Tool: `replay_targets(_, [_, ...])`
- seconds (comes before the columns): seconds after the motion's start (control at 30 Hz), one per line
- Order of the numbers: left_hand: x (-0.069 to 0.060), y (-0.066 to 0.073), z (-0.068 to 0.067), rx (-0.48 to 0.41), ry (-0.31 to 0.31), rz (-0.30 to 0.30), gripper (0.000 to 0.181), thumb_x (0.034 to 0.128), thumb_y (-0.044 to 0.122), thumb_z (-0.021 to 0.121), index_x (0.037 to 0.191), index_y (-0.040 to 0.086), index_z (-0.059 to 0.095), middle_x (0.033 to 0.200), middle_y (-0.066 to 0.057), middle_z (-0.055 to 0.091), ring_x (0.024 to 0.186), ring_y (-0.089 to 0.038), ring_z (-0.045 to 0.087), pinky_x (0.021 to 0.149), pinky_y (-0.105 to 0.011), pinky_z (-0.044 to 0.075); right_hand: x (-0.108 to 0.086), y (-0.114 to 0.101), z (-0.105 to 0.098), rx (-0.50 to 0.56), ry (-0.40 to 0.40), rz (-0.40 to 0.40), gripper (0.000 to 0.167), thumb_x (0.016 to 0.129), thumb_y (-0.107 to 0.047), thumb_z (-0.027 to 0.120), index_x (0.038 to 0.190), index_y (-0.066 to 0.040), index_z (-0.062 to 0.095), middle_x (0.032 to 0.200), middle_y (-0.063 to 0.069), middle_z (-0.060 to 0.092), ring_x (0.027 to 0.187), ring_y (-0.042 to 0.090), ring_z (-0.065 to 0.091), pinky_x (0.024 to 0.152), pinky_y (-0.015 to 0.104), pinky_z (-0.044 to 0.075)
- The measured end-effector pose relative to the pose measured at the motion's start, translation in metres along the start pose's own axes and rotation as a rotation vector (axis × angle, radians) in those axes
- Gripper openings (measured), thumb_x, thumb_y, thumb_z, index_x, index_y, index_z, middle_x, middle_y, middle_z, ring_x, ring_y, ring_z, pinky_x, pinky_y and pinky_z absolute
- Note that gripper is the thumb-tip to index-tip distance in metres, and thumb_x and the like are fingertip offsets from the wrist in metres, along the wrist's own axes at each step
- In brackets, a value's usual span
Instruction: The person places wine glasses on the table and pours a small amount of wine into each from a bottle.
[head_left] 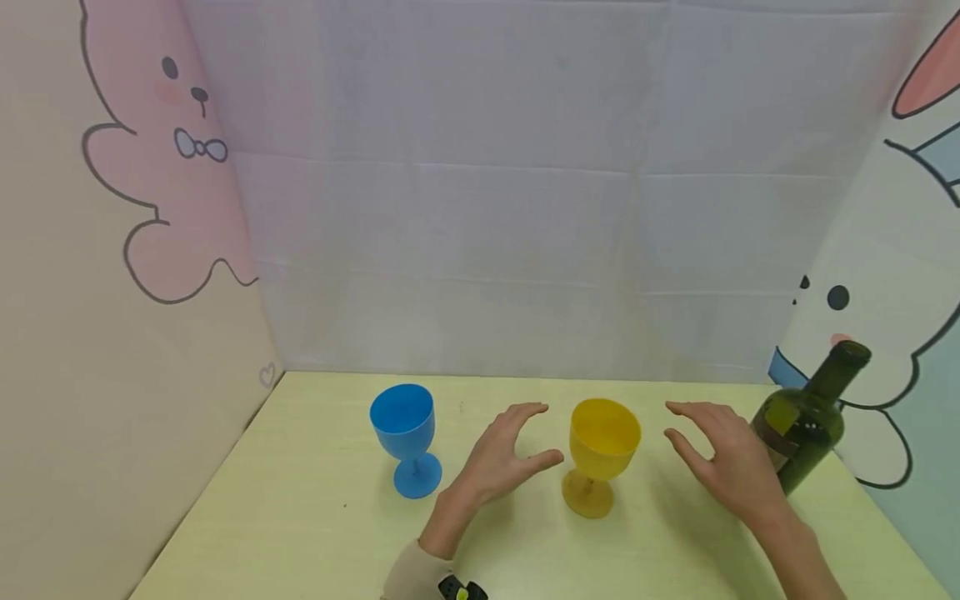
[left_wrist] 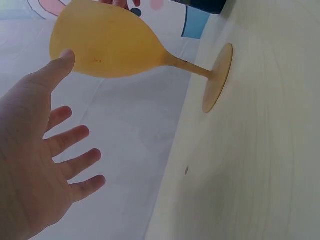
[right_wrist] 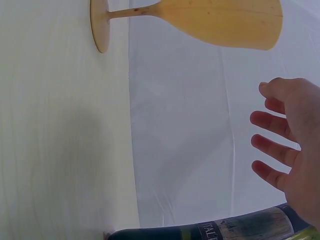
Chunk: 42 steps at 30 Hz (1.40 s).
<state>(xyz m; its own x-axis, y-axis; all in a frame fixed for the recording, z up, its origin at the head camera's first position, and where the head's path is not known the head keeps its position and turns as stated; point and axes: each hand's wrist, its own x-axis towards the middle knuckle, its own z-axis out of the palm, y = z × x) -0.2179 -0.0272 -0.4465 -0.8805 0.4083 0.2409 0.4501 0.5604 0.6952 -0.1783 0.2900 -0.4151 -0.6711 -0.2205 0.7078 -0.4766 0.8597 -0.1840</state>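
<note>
A yellow goblet [head_left: 604,440] stands upright on the table between the two hands. To its left is the left hand [head_left: 504,454], fingers spread and thumb apart, holding nothing; the left wrist view shows that hand [left_wrist: 40,150] beside the yellow cup [left_wrist: 107,42]. On the goblet's other side, the right hand [head_left: 727,458] is raised with fingers loosely bent, also holding nothing. A gap separates it from the cup [right_wrist: 225,22] in the right wrist view. Behind the left hand's side stands a blue goblet [head_left: 403,425]. A green wine bottle [head_left: 802,425] is just beyond the right hand, partly hidden by it.
The pale yellow table [head_left: 315,517] meets a white cloth backdrop [head_left: 465,208] at its far edge. Side walls bear cartoon animals, a pink bear [head_left: 165,167] on the left and a white figure [head_left: 877,250] on the right.
</note>
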Motion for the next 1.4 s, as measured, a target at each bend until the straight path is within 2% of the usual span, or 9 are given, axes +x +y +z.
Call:
replay_targets(0.1, [0.0,0.003,0.005,-0.029,-0.005,-0.004,0.067,0.0889,0.058,0.065,0.146,0.03,0.046,0.15,0.005,0.047,0.139,-0.023,0.045,0.111,-0.058,0.038,0.0,0.0,-0.003,-0.004,0.016,0.003,0.047,0.071,-0.004,0.084,0.116,-0.007,0.07,0.106,0.008,0.072,0.097,0.027,0.062,0.086,0.035,0.043])
replay_targets(0.33, [-0.001,0.01,0.013,-0.109,-0.032,-0.024,0.072,0.0861,0.065,0.063,0.148,0.033,0.042,0.15,0.008,0.046,0.137,-0.02,0.046,0.106,-0.053,0.045,-0.001,0.002,-0.012,0.03,0.059,0.006,0.048,0.071,0.0,0.083,0.117,-0.006,0.07,0.105,0.01,0.071,0.098,0.026,0.06,0.095,0.006,0.029])
replay_targets(0.43, [-0.001,0.013,0.016,-0.153,-0.043,-0.033,0.074,0.0856,0.064,0.065,0.149,0.034,0.04,0.15,0.01,0.045,0.136,-0.018,0.046,0.106,-0.053,0.045,0.001,-0.001,-0.017,0.04,0.082,-0.002,0.05,0.069,0.004,0.082,0.116,-0.005,0.07,0.105,0.011,0.071,0.097,0.026,0.059,0.097,0.002,0.026])
replay_targets(0.57, [0.001,0.018,0.019,-0.207,-0.054,-0.039,0.075,0.0852,0.062,0.067,0.15,0.036,0.037,0.151,0.012,0.044,0.136,-0.016,0.046,0.107,-0.053,0.043,0.004,-0.002,-0.022,0.092,0.123,-0.03,0.05,0.068,0.007,0.08,0.115,-0.003,0.07,0.104,0.012,0.072,0.097,0.023,0.057,0.1,0.0,0.026])
replay_targets(0.77, [0.006,0.024,0.023,-0.284,-0.07,-0.012,0.08,0.0843,0.057,0.071,0.151,0.036,0.033,0.152,0.013,0.041,0.136,-0.017,0.045,0.112,-0.047,0.04,0.005,0.0,-0.027,0.146,0.177,-0.064,0.033,0.081,-0.005,0.076,0.114,-0.001,0.071,0.103,0.014,0.071,0.106,0.002,0.054,0.103,0.002,0.03])
replay_targets(0.93, [0.011,0.028,0.028,-0.327,-0.082,-0.001,0.086,0.0827,0.054,0.074,0.154,0.034,0.029,0.153,0.012,0.039,0.136,-0.015,0.045,0.113,-0.042,0.039,0.005,0.0,-0.029,0.159,0.173,-0.039,0.047,0.07,0.009,0.077,0.114,-0.001,0.07,0.105,0.015,0.07,0.115,-0.011,0.047,0.104,0.003,0.03])
replay_targets(1.03, [0.014,0.031,0.031,-0.342,-0.091,-0.018,0.093,0.0803,0.055,0.076,0.155,0.036,0.025,0.154,0.011,0.038,0.135,-0.014,0.045,0.112,-0.045,0.041,0.005,-0.001,-0.03,0.158,0.166,-0.028,0.051,0.067,0.013,0.077,0.115,-0.001,0.069,0.106,0.014,0.07,0.117,-0.014,0.044,0.104,0.003,0.029])
replay_targets(1.2, [0.019,0.038,0.034,-0.363,-0.124,-0.05,0.099,0.0767,0.056,0.079,0.155,0.041,0.021,0.154,0.011,0.04,0.13,-0.014,0.048,0.107,-0.048,0.044,0.004,0.0,-0.03,0.172,0.182,-0.05,0.043,0.072,0.007,0.077,0.114,0.0,0.07,0.105,0.016,0.07,0.117,-0.013,0.046,0.104,0.004,0.031])
replay_targets(1.4, [0.021,0.041,0.038,-0.389,-0.123,-0.04,0.094,0.0761,0.05,0.082,0.153,0.036,0.029,0.136,0.017,0.052,0.116,-0.007,0.053,0.1,-0.04,0.047,0.004,-0.002,-0.03,0.186,0.177,-0.046,0.037,0.078,0.002,0.075,0.114,0.0,0.07,0.105,0.017,0.07,0.118,-0.013,0.046,0.105,0.005,0.032])
